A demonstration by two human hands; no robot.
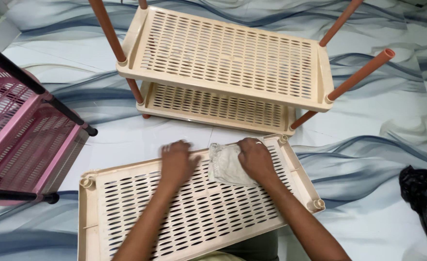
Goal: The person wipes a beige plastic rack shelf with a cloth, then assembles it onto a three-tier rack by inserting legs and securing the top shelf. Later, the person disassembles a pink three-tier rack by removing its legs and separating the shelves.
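Note:
A loose cream slotted plastic shelf tray (pixel 126 212) lies flat on the floor in front of me. My left hand (pixel 177 162) presses down on its far edge, fingers spread. My right hand (pixel 254 157) bears on a crumpled pale cloth (pixel 225 166) on the tray's far right part, with a ring on one finger. Beyond the tray stands a cream two-tier rack (pixel 223 53) with brown tube legs (pixel 361 75) sticking up.
A pink slotted rack (pixel 15 125) with black tube legs (pixel 39 87) lies on its side at the left. A black plastic bag (pixel 424 203) sits at the right edge. The floor (pixel 392 121) is glossy white tile with blue-grey wavy streaks.

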